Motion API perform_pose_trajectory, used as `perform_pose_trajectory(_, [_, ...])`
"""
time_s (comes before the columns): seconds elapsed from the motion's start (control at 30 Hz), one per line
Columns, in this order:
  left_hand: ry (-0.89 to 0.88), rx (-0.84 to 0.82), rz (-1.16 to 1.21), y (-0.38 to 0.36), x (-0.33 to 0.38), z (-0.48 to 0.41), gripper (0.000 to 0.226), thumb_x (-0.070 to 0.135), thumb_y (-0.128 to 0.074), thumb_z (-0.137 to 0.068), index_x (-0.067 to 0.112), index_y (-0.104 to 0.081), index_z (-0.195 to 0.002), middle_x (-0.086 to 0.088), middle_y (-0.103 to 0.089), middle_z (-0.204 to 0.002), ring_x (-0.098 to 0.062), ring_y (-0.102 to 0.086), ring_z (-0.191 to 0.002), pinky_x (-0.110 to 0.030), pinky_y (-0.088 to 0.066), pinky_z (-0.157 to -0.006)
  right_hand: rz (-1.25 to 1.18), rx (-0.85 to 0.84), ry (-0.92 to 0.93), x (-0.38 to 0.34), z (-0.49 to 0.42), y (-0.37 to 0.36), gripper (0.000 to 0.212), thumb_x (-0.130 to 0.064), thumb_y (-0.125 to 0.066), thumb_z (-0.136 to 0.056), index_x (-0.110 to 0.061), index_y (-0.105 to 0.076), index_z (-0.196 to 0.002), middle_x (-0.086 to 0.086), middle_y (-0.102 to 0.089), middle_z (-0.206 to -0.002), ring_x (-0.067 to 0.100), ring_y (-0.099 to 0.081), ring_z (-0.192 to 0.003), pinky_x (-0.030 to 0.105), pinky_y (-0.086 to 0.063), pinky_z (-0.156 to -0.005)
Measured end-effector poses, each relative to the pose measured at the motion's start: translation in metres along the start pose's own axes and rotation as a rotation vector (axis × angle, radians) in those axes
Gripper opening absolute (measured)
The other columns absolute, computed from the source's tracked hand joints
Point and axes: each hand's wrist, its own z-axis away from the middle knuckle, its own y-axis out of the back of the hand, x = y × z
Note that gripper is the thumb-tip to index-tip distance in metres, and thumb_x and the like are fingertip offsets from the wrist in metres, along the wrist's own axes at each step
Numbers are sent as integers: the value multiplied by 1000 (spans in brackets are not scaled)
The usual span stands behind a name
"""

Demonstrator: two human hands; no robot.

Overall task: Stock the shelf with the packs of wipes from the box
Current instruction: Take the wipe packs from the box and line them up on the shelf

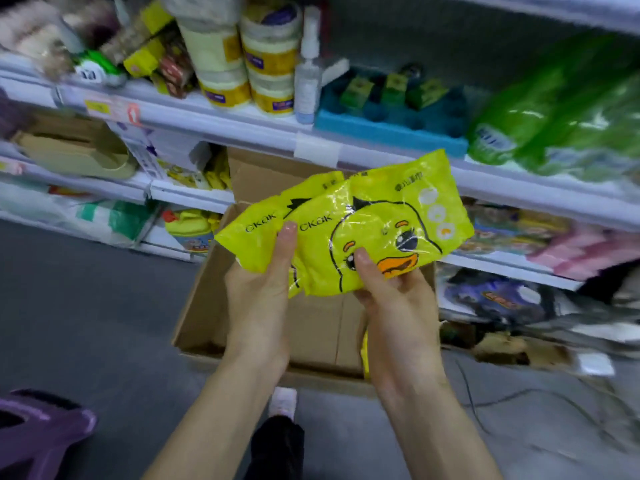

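**Two packs held above the box**

Nearest me, at the bottom left, stood a purple stool (41, 431). One shoe (284, 400) showed on the grey floor (104, 323) between my forearms.

Above that, both hands were raised close together, each clamped on the packs (381, 216). These were two yellow packs printed with a duck face, overlapped like a fan. My left hand (258, 289) gripped their lower left edge, thumb pressed flat on top by the black lettering, fingers hidden underneath. My right hand (398, 306) gripped the lower right edge, thumb on the duck's cheek just beside the orange beak.

The packs hung in the air over the box (207, 306), clear of it. The box sat open on the floor against the shelving. A yellow sliver (364, 351) showed inside it by my right wrist, and I couldn't tell what it was.

Beyond, the packs' top corner crossed the shelf (346, 147) edge in my view. I couldn't tell whether it touched. On that shelf stood paper rolls (242, 57), a spray bottle (308, 71), a blue tray (388, 129) and green bags (561, 109), all blurred.
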Motion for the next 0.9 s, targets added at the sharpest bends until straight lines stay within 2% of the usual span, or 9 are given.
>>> perform_pose_trajectory(0.1, [-16, -71, 30, -36, 16, 55, 49, 41, -70, -62, 20, -69, -106, 4, -75, -105, -14, -71, -98, -35, -57, -84, 76, -39, 86, -42, 40, 38, 40, -5, -71, -80, -7, -61, -118, 6, -74, -102, 14, -69, -88, 21, -53, -64])
perform_pose_trajectory(0.2, [-21, -122, 69, -71, 32, 109, 49, 32, -73, -66, 16, -68, -112, -2, -74, -107, -17, -71, -97, -36, -57, -82, 152, -69, 178, -91, 82, 75, 52, -15, -81, -69, -7, -62, -117, 8, -73, -105, 24, -69, -97, 29, -57, -70])
perform_pose_trajectory(0.3, [-36, -196, 76, -109, 57, 158, 38, 26, -75, -76, 13, -69, -111, -2, -74, -105, -17, -71, -98, -40, -56, -89, 160, -53, 233, -156, 121, 112, 55, -30, -72, -69, -11, -61, -119, 5, -72, -108, 22, -69, -98, 31, -56, -75])
perform_pose_trajectory(0.47, [-108, -354, 25, -169, 109, 213, 51, 46, -87, -61, 20, -71, -102, 6, -75, -104, -14, -69, -102, -46, -50, -98, 209, 50, 398, -284, 169, 173, 27, -40, -61, -86, -17, -66, -98, 6, -73, -95, 18, -68, -78, 25, -52, -59])
perform_pose_trajectory(0.57, [-130, -424, 19, -200, 140, 242, 46, 48, -84, -58, 23, -72, -95, 6, -75, -100, -14, -70, -98, -47, -51, -96, 343, 54, 505, -342, 187, 183, 47, -52, -59, -84, -7, -69, -95, 6, -73, -88, 19, -67, -76, 29, -53, -62])
perform_pose_trajectory(0.63, [-130, -459, 27, -218, 158, 258, 54, 54, -81, -54, 23, -72, -96, 4, -75, -100, -17, -70, -98, -48, -51, -96, 439, 76, 652, -367, 196, 185, 64, -54, -63, -82, 10, -57, -82, 9, -55, -72, 21, -48, -64, 33, -38, -62])
perform_pose_trajectory(0.73, [-126, -507, 72, -247, 180, 271, 69, 60, -83, -45, 21, -72, -101, 2, -75, -104, -22, -69, -103, -51, -50, -96, 431, 144, 791, -397, 199, 187, 51, -36, -60, -92, 2, -41, -63, 6, -30, -67, 17, -27, -63, 30, -19, -59])
perform_pose_trajectory(0.8, [-92, -526, 115, -267, 195, 277, 79, 60, -84, -40, 21, -69, -107, 2, -74, -107, -24, -68, -105, -53, -50, -96, 314, 132, 804, -415, 201, 184, 56, -43, -60, -89, 7, -48, -68, 12, -41, -65, 17, -35, -66, 29, -27, -63])
perform_pose_trajectory(0.9, [-58, -562, 157, -294, 218, 277, 91, 60, -88, -39, 25, -63, -118, 2, -71, -114, -25, -66, -107, -54, -50, -94, 226, 130, 785, -442, 193, 179, 62, -50, -62, -87, 11, -60, -89, 31, -61, -84, 20, -49, -78, 38, -40, -75])
